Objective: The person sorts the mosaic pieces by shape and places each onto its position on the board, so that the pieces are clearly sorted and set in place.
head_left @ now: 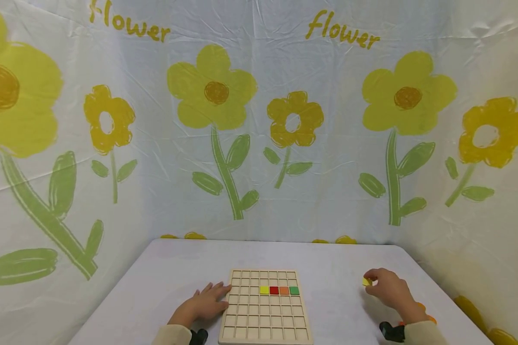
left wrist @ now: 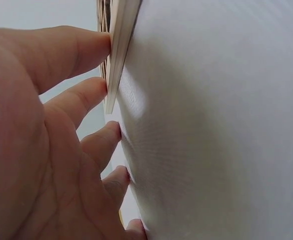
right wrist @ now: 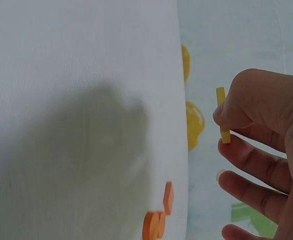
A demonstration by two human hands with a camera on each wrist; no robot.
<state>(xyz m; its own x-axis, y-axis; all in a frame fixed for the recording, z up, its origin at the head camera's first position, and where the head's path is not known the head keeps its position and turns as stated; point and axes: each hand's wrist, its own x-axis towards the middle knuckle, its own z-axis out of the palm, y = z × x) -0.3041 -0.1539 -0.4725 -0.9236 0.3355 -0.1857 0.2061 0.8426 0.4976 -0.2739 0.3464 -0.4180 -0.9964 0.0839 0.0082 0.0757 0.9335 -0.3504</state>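
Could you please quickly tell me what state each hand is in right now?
Left hand: open, touching the edge of the rectangular pale wooden grid board.
Right hand: closed, pinching a small, thin, flat yellow tile.

forward-down head view, close wrist views, gridded board (head_left: 264,309) shared (head, left wrist)

The table (head_left: 336,268) has a flat white top with rounded far corners. A light wooden grid board (head_left: 264,310) lies flat on the top, near mid-width. Orange pieces (right wrist: 169,197) lie on the right part, near the side edge, partly hidden in the head view.
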